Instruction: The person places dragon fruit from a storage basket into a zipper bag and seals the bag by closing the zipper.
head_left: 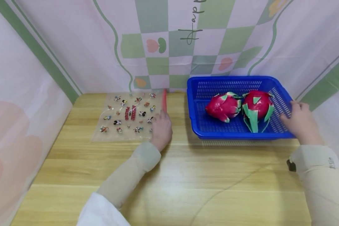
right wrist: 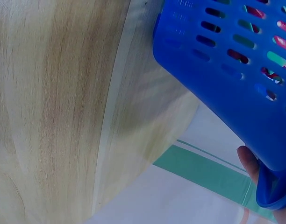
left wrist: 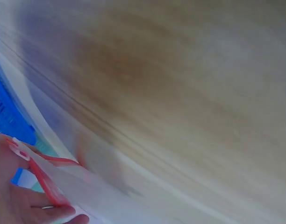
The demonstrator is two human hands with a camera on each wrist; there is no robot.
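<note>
A clear zip bag [head_left: 120,125] with small cartoon figures and a red zip edge [head_left: 164,100] lies at the left of the table. My left hand [head_left: 161,130] holds its right side; in the left wrist view that hand [left wrist: 12,186] pinches the bag by the red strip [left wrist: 49,186]. My right hand [head_left: 303,124] grips the right rim of a blue plastic basket [head_left: 243,135], partly hidden behind it in the right wrist view. Inside the basket lie two dragon fruits, one on its side [head_left: 221,108] and one with green scales toward me [head_left: 257,102].
The wooden table [head_left: 186,182] ends against a patterned cloth [head_left: 180,47] at the back, with more cloth [head_left: 25,94] on the left and right sides. A thin dark line [head_left: 223,190] crosses the table's front part.
</note>
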